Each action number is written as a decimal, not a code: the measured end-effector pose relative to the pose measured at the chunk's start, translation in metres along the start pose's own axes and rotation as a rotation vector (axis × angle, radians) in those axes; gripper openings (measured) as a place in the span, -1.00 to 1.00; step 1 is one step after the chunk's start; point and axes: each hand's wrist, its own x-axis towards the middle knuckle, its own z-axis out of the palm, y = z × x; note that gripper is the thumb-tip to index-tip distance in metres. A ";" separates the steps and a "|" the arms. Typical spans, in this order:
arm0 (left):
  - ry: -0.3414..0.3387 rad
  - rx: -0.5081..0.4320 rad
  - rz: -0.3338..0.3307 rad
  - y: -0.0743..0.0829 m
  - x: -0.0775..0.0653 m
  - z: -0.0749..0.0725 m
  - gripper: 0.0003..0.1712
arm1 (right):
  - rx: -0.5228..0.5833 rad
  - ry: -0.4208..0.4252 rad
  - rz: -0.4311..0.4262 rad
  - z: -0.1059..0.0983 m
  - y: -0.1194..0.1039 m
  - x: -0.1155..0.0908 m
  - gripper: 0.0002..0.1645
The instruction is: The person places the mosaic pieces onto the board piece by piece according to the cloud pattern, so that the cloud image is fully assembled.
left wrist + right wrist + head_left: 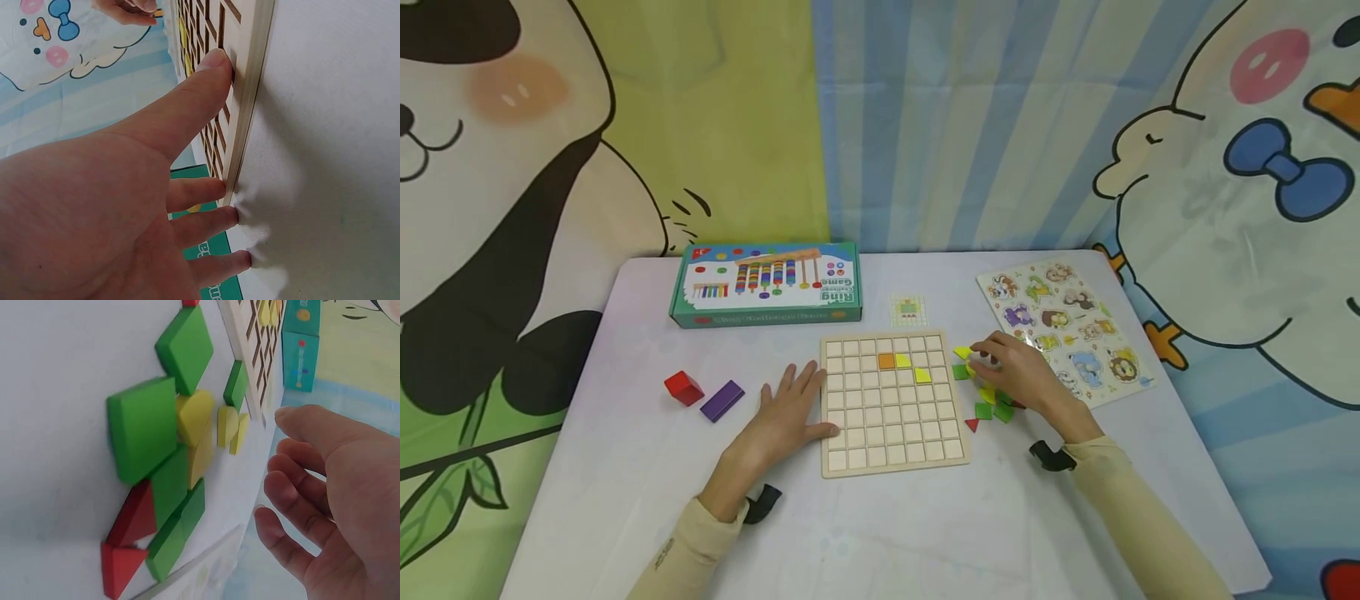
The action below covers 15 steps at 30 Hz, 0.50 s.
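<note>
A square wooden grid board [895, 417] lies mid-table, with an orange square [887, 361] and two yellow pieces [922, 376] in its upper cells. My left hand [790, 417] rests at the board's left edge with fingers spread. Its thumb [200, 87] lies on the rim, while other fingertips touch the tabletop. Just right of the board, my right hand [1015, 371] hovers over loose pieces, fingers loosely bent. No piece shows between its thumb and fingers [294, 487]. Below it lie green blocks [144, 428], yellow pieces [195, 415] and red triangles [122, 569], partly hidden in the head view.
Behind the board lies a small pattern card [908, 311]. A green game box [767, 287] stands at the back left. A red block [683, 388] and a purple block [722, 402] sit left of my left hand. An animal sticker sheet [1075, 325] lies at the right.
</note>
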 end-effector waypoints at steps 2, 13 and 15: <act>0.001 0.002 0.002 0.000 0.000 0.000 0.16 | 0.001 -0.013 0.030 -0.001 0.002 -0.003 -0.66; 0.000 0.007 0.004 0.000 0.001 0.000 0.17 | -0.029 -0.055 0.133 0.000 0.010 -0.016 -0.60; 0.001 0.006 0.006 0.000 0.001 0.001 0.17 | -0.032 -0.060 0.146 0.001 0.012 -0.019 -0.61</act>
